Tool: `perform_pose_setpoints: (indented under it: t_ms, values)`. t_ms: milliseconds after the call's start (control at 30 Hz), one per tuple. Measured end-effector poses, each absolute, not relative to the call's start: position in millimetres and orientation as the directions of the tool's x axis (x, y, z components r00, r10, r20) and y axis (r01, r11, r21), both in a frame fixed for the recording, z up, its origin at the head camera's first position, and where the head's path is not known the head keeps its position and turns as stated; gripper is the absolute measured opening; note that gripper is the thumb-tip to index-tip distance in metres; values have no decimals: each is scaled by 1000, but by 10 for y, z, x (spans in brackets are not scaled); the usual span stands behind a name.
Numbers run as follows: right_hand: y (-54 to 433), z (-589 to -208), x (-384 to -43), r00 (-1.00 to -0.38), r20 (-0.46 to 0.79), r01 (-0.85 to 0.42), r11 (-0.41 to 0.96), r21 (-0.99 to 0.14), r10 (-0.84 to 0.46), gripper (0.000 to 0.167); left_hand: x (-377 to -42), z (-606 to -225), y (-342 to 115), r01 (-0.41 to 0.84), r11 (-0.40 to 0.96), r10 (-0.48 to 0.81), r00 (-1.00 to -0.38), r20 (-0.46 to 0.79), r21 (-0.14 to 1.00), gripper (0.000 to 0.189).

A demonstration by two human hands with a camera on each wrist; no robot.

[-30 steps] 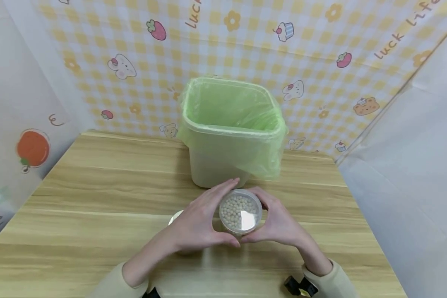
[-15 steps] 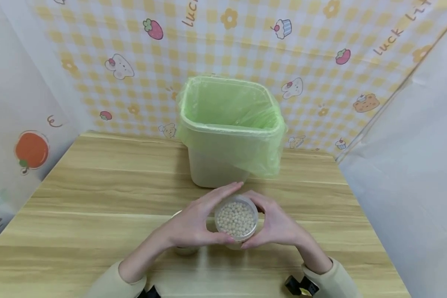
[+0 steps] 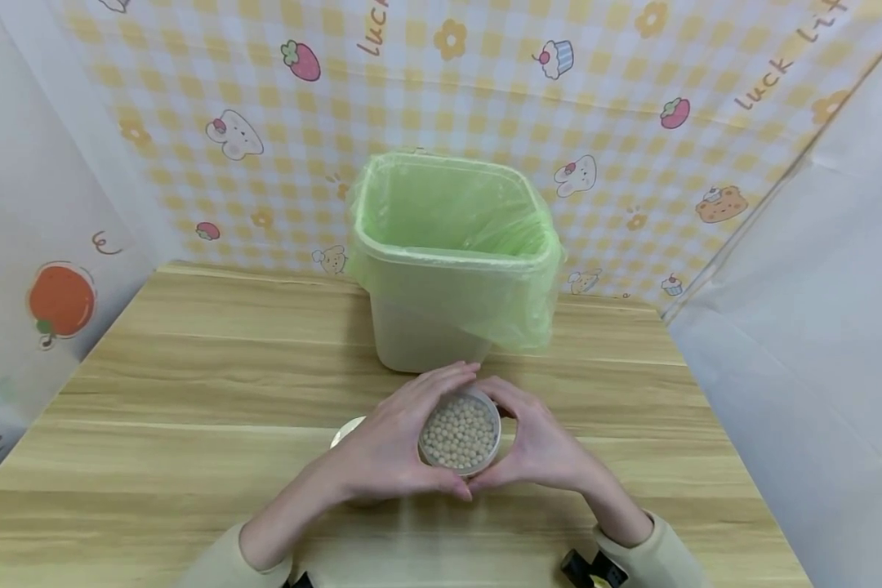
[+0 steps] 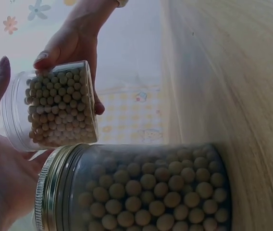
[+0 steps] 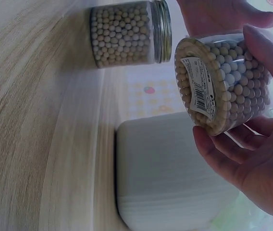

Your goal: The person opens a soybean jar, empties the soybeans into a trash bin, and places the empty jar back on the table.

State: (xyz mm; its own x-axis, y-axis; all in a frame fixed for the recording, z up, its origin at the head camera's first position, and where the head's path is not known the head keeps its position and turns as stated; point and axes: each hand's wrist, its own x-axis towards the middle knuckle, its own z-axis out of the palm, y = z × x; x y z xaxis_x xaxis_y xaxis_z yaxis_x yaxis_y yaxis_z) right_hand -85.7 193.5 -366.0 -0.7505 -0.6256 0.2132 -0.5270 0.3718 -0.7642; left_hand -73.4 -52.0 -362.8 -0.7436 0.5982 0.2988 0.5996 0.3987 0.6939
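A clear jar of small beige balls (image 3: 460, 431) is held above the table between both hands. My right hand (image 3: 547, 449) grips its body, with the thumb and fingers on opposite sides. My left hand (image 3: 389, 445) curls round the jar's top from the other side. In the right wrist view the jar's bottom (image 5: 196, 86) shows a white barcode label. A second jar of such balls (image 4: 151, 190), with a gold-coloured metal lid (image 4: 55, 187), stands on the table under my left hand. In the head view that hand mostly hides it.
A pale bin (image 3: 426, 327) with a green plastic liner (image 3: 522, 302) stands on the wooden table (image 3: 191, 376) just beyond the hands. A checked, printed backdrop (image 3: 279, 163) rises behind it, with white side sheets (image 3: 816, 269).
The held jar has shifted slightly left and toward me, its top turning more to the head camera. My left hand has drawn closer round it. The bright reflection on its top is gone.
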Motion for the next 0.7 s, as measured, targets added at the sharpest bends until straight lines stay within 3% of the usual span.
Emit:
perform_pose_setpoints:
  t_ms: [133,433,700]
  values:
    - [1943,-3654,-866,-744,222,-528,351,-773,-630,95,-734,-3610,-565,580,376,627,-734,262,723,110]
    - [1985,-3661,-904,-717,239,-538,301,-788,-655,94,-791,-3581,-659,617,244,704,-643,301,748,94]
    - [1977,-3660,-901,-739,238,-534,333,-777,-630,94,-793,-3571,-660,575,356,622,-734,272,737,93]
